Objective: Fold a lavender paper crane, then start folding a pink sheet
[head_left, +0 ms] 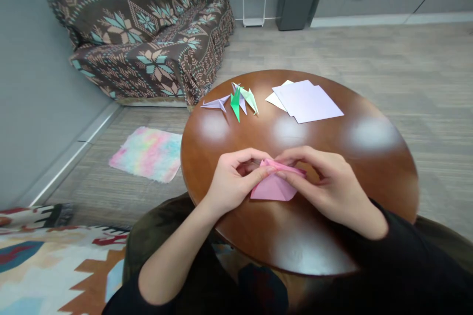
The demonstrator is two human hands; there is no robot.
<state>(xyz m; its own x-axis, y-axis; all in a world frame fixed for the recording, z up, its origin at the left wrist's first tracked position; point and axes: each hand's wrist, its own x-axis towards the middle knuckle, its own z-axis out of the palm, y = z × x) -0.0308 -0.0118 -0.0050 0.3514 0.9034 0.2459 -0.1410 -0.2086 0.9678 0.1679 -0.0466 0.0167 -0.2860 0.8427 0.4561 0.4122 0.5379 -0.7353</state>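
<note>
A partly folded sheet of pink origami paper (274,189) is held just over the near middle of the round table, its wide edge toward me. My left hand (238,177) pinches its upper left part between thumb and fingers. On the other side, my right hand (325,182) pinches the upper right part, the two thumbs almost meeting at the top fold. Fingertips behind the paper are partly hidden. Beyond my hands lie several folded paper cranes, among them a green crane (235,104) and a lilac crane (218,104).
The round brown table (369,172) carries a stack of lilac paper sheets (310,101) at the back right, with a pale yellow sheet (274,101) poking out beneath. A sofa (148,44) under a patterned cover stands behind left. A fluffy pastel mat (148,153) lies on the floor.
</note>
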